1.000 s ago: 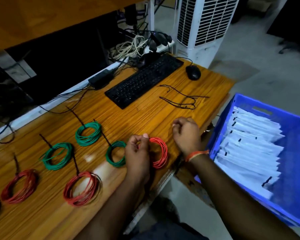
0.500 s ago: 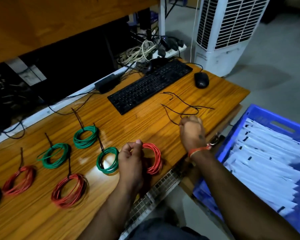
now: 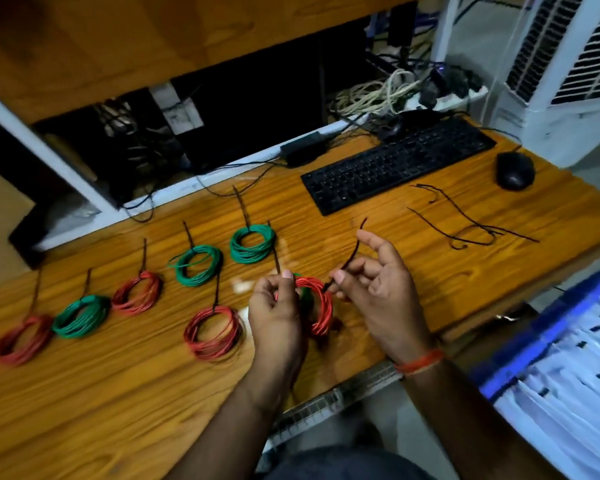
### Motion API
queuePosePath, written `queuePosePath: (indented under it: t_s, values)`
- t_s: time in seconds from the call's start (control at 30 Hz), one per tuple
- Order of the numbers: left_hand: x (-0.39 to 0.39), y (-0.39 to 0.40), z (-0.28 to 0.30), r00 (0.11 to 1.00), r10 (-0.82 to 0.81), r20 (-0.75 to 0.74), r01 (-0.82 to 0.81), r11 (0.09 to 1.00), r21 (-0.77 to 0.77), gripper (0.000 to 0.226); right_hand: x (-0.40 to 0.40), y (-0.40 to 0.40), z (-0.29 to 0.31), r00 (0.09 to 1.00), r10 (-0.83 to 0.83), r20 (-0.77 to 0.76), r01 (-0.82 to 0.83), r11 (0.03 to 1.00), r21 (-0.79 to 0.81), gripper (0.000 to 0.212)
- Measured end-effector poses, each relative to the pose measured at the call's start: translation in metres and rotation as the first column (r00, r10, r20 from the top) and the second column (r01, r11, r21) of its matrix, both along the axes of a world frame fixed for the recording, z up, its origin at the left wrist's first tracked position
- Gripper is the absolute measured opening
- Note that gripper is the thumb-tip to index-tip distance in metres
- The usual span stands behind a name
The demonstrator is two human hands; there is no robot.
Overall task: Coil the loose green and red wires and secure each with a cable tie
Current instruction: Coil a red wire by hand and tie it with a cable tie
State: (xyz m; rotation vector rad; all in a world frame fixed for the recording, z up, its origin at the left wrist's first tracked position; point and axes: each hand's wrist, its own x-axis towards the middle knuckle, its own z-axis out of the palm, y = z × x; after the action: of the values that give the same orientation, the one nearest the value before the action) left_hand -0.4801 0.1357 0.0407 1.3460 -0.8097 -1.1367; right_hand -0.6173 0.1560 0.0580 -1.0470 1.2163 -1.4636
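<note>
My left hand [image 3: 277, 313] grips a coil of red wire [image 3: 321, 308] just above the wooden desk [image 3: 378, 278]. A green coil lies partly hidden behind that hand. My right hand [image 3: 378, 289] pinches a black cable tie [image 3: 350, 258] between thumb and forefinger, its lower end touching the red coil's top right. Tied coils lie to the left, each with a black tie tail: several red coils, one of them here [image 3: 212, 331], and several green ones, such as this green coil [image 3: 253, 243]. Loose black cable ties [image 3: 471, 225] lie at the right.
A black keyboard [image 3: 399, 164] and mouse [image 3: 515, 170] sit at the desk's back right. A tangle of cables and a power strip [image 3: 444, 97] lie behind. A white air cooler [image 3: 565, 71] stands at the far right. A blue crate [image 3: 568, 386] of white packets sits low right.
My right hand reached to the loose ties at the right, then came back with one tie to the red coil. My left hand kept hold of the coil.
</note>
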Motion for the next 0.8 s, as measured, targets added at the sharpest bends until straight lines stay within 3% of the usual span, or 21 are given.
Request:
queuePosePath:
  t_s: [0.17, 0.23, 0.3, 0.37, 0.43, 0.63, 0.8]
  values:
    - [0.066, -0.011, -0.001, 0.985, 0.132, 0.112, -0.128, 0.991, -0.047, 0.031, 0.065, -0.002, 0.010, 0.974, 0.211, -0.087, -0.211, 0.977, 0.007, 0.099]
    - [0.098, -0.014, -0.001, 0.973, 0.164, 0.163, -0.158, 0.986, -0.051, 0.031, 0.097, -0.007, 0.008, 0.959, 0.233, -0.162, -0.232, 0.972, 0.025, 0.101]
    - [0.129, -0.013, 0.005, 0.973, 0.177, 0.150, -0.167, 0.983, -0.072, 0.022, 0.130, -0.011, 0.008, 0.944, 0.228, -0.238, -0.232, 0.973, 0.012, 0.081]
    - [0.163, -0.012, 0.007, 0.979, 0.162, 0.122, -0.152, 0.985, -0.084, 0.017, 0.164, -0.012, 0.006, 0.927, 0.236, -0.291, -0.254, 0.967, -0.022, 0.041]
    - [0.200, -0.013, 0.003, 0.982, 0.127, 0.137, -0.118, 0.990, -0.072, 0.025, 0.196, -0.010, 0.002, 0.900, 0.235, -0.368, -0.277, 0.958, -0.067, 0.022]
    - [0.287, -0.007, -0.004, 0.990, 0.058, 0.131, -0.052, 0.997, -0.052, 0.044, 0.278, -0.012, -0.021, 0.806, -0.027, -0.592, -0.158, 0.953, -0.257, 0.021]
    - [0.335, -0.002, -0.014, 0.995, 0.034, 0.090, -0.032, 0.999, -0.028, 0.042, 0.325, -0.010, -0.034, 0.850, 0.050, -0.524, -0.131, 0.984, -0.117, 0.020]
